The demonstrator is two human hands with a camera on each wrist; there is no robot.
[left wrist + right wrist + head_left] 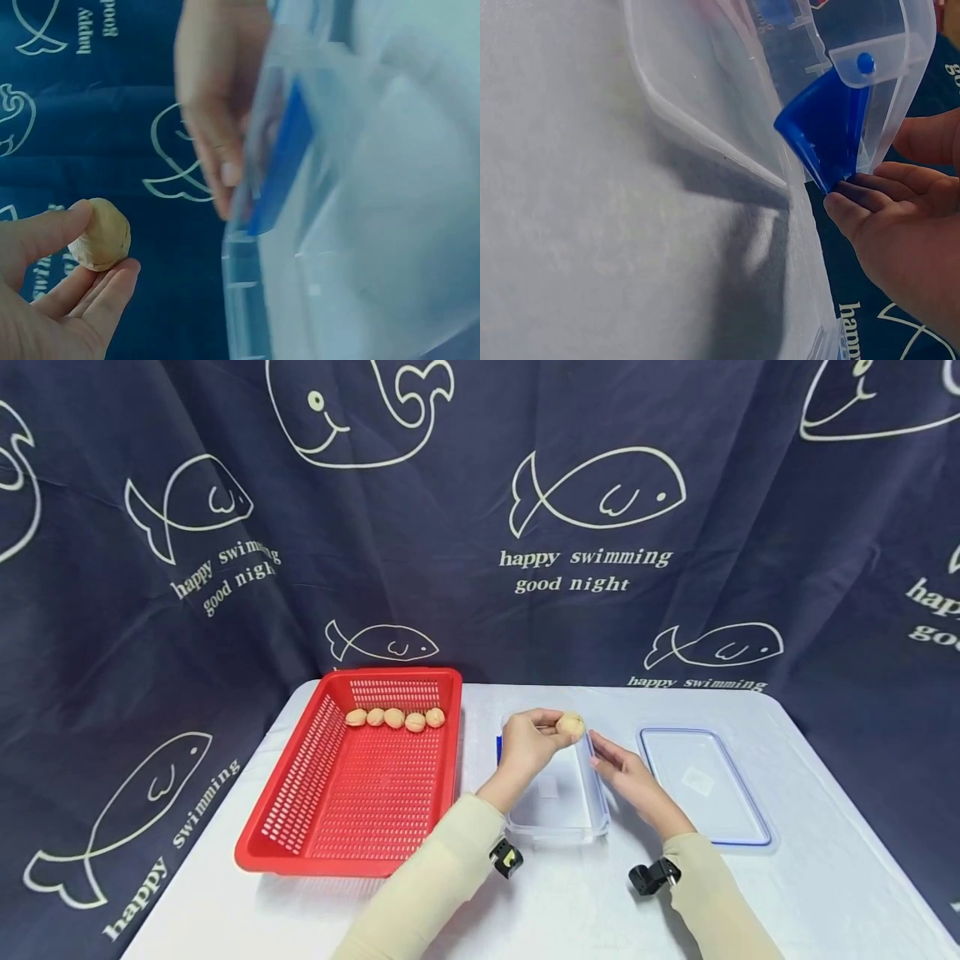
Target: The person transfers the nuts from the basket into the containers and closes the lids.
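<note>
My left hand (525,750) pinches a walnut (572,725) between thumb and fingers above the far end of a clear plastic container (558,817). The left wrist view shows this tan walnut (103,236) held at the fingertips, apart from the container. My right hand (628,777) is at the container's right side. In the right wrist view, its fairly straight fingers touch the lower edge of a hanging blue clip (829,127), with the thumb held apart from them. More walnuts (394,718), several in a row, lie at the far end of a red basket (375,802).
The container's lid (712,793), clear with a blue seal, lies flat on the white-covered table (570,902) to the right. The red basket stands left of the container. A dark blue curtain (465,527) with fish prints hangs behind the table.
</note>
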